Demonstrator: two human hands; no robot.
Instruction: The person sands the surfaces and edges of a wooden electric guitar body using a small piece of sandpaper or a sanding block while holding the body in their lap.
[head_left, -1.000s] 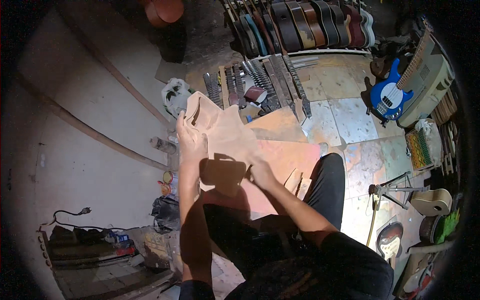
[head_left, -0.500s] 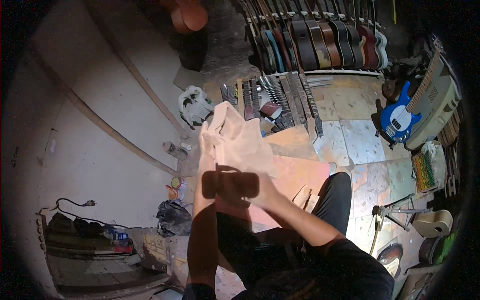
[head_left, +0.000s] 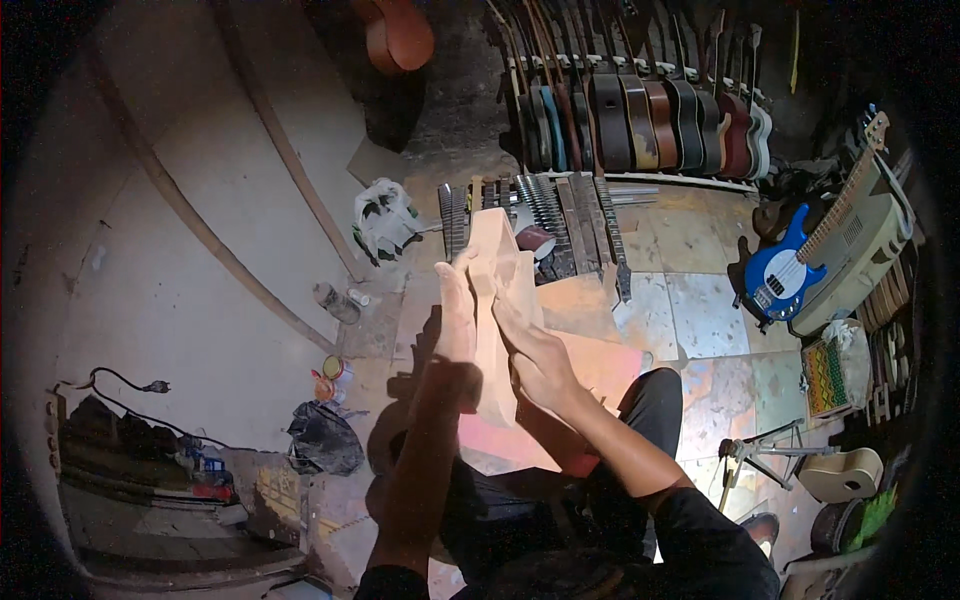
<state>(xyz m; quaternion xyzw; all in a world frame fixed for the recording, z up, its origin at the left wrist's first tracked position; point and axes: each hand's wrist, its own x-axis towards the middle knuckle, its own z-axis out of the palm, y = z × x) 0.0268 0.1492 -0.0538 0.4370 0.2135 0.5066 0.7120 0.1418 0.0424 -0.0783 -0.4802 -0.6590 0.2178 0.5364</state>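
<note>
Wooden body blank [head_left: 497, 320] edge-on, face unseen; lower end behind hands.

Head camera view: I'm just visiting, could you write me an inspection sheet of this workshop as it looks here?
Surface: patchy tiled floor, with flat boards lying under the hands.
Job's things: unfinished wooden guitar body, held edge-on and upright.
Clutter: guitar necks laid on the floor, white plastic bag, black bag, small cans.
Hands: left hand flat against the body's left face; right hand pressed on its right face.
Cables: black cord with plug near the wall.
Surroundings: row of guitar bodies on a rack, blue bass guitar, metal stand.
</note>
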